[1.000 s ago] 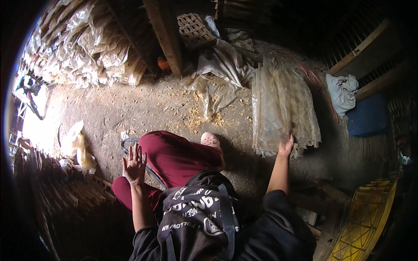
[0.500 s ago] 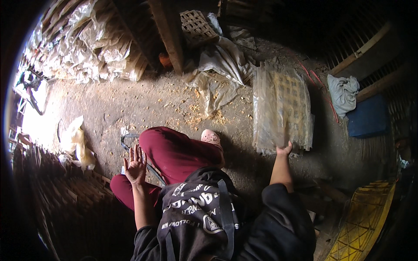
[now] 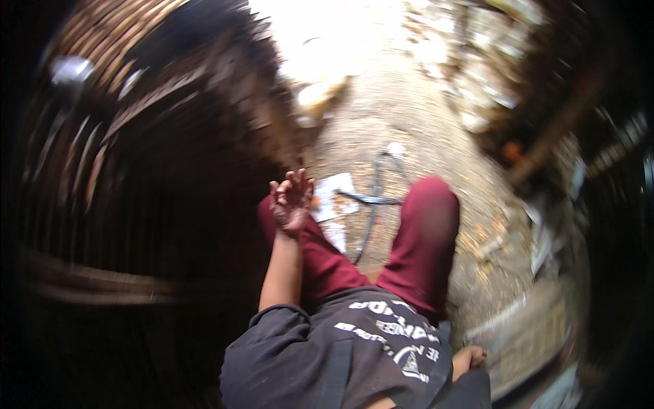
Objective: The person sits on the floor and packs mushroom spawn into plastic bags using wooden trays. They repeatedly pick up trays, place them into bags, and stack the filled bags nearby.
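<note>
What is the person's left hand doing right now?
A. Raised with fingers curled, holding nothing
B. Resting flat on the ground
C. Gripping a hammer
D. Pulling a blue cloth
A: the left hand is lifted in front of the dark red trousers with its fingers loosely curled and nothing visible in its grip.

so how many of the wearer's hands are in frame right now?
2. Left hand is raised, fingers curled and empty, above the maroon-trousered legs. Right hand sits low by the dark shirt, partly hidden; its grip can't be judged.
</note>
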The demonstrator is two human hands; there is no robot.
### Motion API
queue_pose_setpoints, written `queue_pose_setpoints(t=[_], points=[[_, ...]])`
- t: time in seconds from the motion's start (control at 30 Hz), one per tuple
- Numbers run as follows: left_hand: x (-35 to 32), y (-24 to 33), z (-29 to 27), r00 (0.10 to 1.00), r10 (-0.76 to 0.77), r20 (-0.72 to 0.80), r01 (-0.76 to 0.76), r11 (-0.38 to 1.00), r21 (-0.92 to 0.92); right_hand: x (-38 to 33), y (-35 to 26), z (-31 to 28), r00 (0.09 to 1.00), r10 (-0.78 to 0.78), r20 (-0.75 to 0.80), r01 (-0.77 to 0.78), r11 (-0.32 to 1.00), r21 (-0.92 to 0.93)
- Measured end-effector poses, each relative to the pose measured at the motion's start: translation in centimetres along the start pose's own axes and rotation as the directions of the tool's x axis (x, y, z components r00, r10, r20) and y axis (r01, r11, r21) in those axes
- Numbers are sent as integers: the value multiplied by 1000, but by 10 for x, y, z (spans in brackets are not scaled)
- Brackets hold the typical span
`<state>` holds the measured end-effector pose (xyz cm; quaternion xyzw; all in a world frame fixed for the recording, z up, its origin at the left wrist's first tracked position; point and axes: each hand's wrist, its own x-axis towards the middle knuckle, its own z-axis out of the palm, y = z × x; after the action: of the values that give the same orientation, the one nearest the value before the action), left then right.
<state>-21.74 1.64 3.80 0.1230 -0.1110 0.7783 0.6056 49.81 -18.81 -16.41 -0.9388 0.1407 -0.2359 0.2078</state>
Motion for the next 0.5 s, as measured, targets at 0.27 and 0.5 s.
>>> queue_pose_setpoints(t=[0.27,0.5], points=[[-88,131,26,816,573,-77,-552,811,193,-174,-111,-36,232,-873,428,588,477,653],[-172,126,54,561,791,-244,-696,610,378,-320,-251,23,-95,-629,772,256,734,629]])
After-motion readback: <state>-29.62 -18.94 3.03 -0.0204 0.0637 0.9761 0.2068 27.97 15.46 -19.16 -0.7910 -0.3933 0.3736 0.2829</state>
